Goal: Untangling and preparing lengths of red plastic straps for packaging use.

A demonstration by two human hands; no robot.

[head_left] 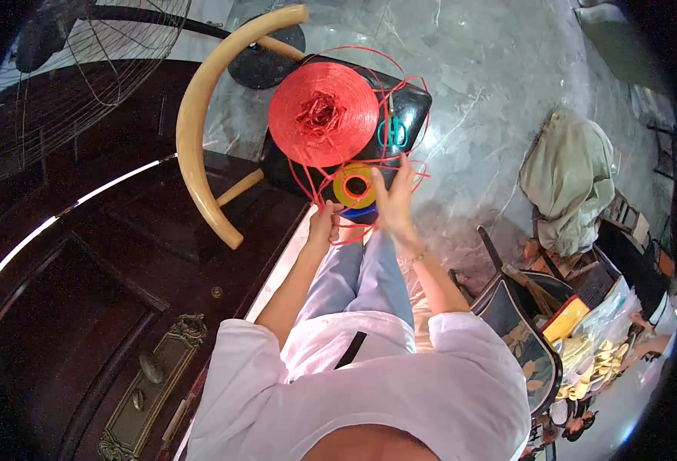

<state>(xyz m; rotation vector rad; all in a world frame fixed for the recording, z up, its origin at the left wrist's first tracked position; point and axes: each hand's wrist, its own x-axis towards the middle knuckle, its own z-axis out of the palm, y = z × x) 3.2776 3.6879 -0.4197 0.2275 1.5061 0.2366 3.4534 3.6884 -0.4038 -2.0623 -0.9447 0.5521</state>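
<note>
A large roll of red plastic twine (346, 92) lies on the black seat (277, 170) of a chair in front of me. Loose red strands loop from it over the seat and down to my hands. Closer to me sits a yellow ring-shaped spool (344, 187) with an orange-red centre, a blue edge showing beneath it. My left hand (323, 225) is closed in a pinch on the red twine, left of the spool. On the spool's right, my right hand (397, 201) has its fingers stretched and thumb apart, close to a strand. Teal-handled scissors (393, 132) rest beyond it.
The chair's curved wooden backrest (192, 131) arcs along the left. A dark wooden door (39, 330) with a brass handle plate and a wire fan (85, 77) stand further left. At right are a green cloth-covered object (569, 177), a floral-backed chair (519, 334) and piled bags.
</note>
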